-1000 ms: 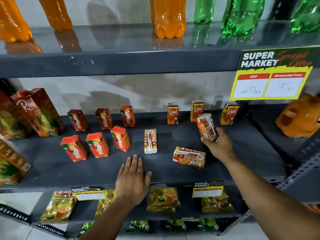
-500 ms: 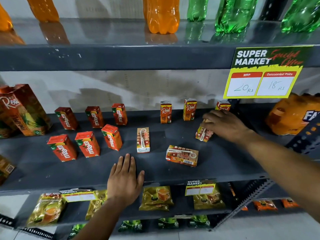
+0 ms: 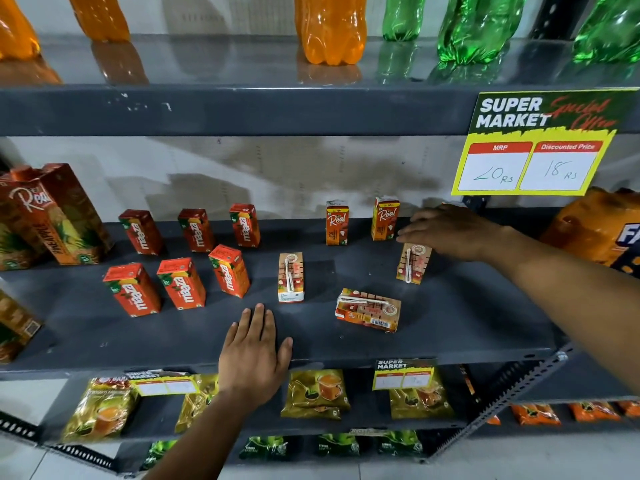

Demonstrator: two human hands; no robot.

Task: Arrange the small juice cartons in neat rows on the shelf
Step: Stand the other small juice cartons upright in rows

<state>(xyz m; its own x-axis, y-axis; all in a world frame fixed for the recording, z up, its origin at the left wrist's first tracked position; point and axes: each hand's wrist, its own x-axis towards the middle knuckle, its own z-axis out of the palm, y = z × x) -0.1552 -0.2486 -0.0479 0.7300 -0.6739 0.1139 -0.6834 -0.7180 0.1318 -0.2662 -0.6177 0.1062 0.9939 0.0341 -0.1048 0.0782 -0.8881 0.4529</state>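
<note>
On the grey shelf (image 3: 450, 327), six red Maaza cartons stand in two rows of three, back (image 3: 195, 230) and front (image 3: 181, 284). Two Real cartons (image 3: 337, 223) stand at the back; a third is mostly hidden behind my right hand. One carton (image 3: 291, 277) stands with its straw side facing me, and another (image 3: 367, 310) lies flat. A further carton (image 3: 414, 263) stands upright just under my right hand (image 3: 450, 233), whose fingers stretch flat over its top. My left hand (image 3: 254, 351) rests palm down on the shelf's front edge, holding nothing.
Tall Real pineapple cartons (image 3: 52, 216) stand at the left end. A yellow price sign (image 3: 533, 143) hangs from the upper shelf, which carries orange and green bottles (image 3: 329, 29). An orange pack (image 3: 595, 226) sits at the right. Yellow pouches (image 3: 315, 393) fill the shelf below.
My right hand carried a carton back and right, stood it upright on the shelf, then opened its fingers above it. My left hand stayed put.
</note>
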